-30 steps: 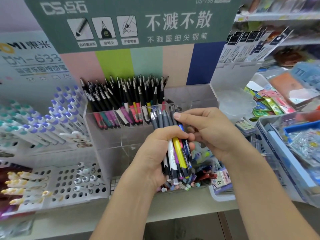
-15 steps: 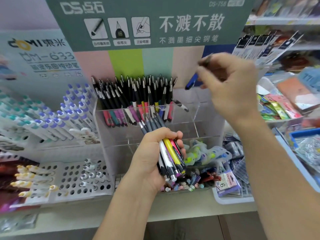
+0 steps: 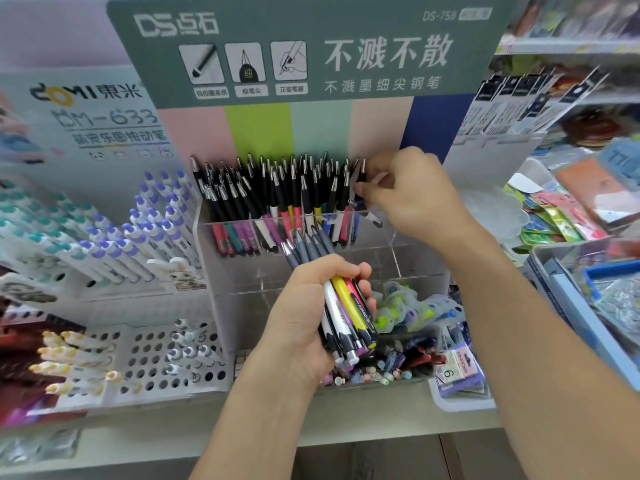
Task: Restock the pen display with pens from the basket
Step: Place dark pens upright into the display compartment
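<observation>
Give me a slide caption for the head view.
Left hand grips a pen bundle while right hand slots one pen into the acrylic display.

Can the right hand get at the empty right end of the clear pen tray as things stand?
Probably yes: the right hand is already at the clear pen tray, whose right end lies open beside the standing pens.

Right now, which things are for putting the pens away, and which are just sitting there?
For the job:
- left hand gripping a bunch of pens
- right hand slipping one pen into the clear pen display

Just sitting there:
- purple-capped pens
- white rack with holes
- packets on the right
</observation>
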Demonstrator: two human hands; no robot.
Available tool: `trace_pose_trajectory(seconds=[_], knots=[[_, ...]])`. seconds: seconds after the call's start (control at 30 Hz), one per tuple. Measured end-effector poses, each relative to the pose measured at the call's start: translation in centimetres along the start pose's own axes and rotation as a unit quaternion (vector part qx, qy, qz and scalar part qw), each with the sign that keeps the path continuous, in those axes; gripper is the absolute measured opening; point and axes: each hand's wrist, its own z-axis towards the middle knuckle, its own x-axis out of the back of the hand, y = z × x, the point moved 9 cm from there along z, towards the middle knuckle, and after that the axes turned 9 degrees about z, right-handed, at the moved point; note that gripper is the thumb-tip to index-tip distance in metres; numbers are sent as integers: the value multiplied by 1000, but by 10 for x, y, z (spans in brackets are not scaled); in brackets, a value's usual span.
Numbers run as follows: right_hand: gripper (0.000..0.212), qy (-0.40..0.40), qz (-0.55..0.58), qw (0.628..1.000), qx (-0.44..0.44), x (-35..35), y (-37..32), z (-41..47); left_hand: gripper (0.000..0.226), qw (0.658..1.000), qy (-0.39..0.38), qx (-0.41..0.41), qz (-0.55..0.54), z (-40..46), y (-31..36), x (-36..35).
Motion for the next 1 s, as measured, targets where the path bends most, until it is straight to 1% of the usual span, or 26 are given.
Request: trace_pose_trajectory(seconds=[0.07, 0.13, 0.27, 0.33, 0.4, 0.5, 0.57, 0.63, 0.7, 0.8, 0.9, 0.93, 1.0], knots=[[14, -27, 23, 999, -11, 0, -1, -3, 46, 1000, -2, 0, 1, 0, 0, -1], [17, -58, 20, 998, -15, -2, -1, -4, 46, 1000, -4, 1, 3, 1, 1, -2], [14, -114, 11, 993, -23, -6, -7, -6, 45, 1000, -3, 3, 3, 3, 1, -5], [19, -128, 13, 992, -18, -5, -10, -7, 42, 1000, -3, 6, 3, 4, 0, -6], [21, -120, 12, 993, -4, -4, -13, -6, 41, 1000, -3, 8, 4, 5, 0, -7], [11, -70, 39, 997, 14, 0, -13, -4, 41, 1000, -3, 7, 4, 6, -1, -8], [11, -48, 68, 996, 23, 2, -12, -4, 41, 1000, -2, 6, 6, 6, 0, -9], [11, -47, 73, 996, 31, 1, -12, -6, 40, 1000, -3, 8, 8, 6, -1, -9], [5, -76, 62, 994, 40, -5, -12, -9, 39, 1000, -3, 11, 8, 7, -2, -9], [15, -91, 47, 993, 57, -10, -14, -15, 39, 1000, -3, 15, 8, 7, -2, -10], [15, -81, 38, 994, 63, -8, -17, -19, 44, 1000, -2, 11, 15, 7, -2, -11], [20, -77, 31, 995, 63, -8, -17, -19, 45, 1000, -2, 11, 16, 6, -2, -11], [38, -74, 12, 995, 60, -7, -16, -20, 46, 1000, -2, 10, 17, 5, -2, -11]])
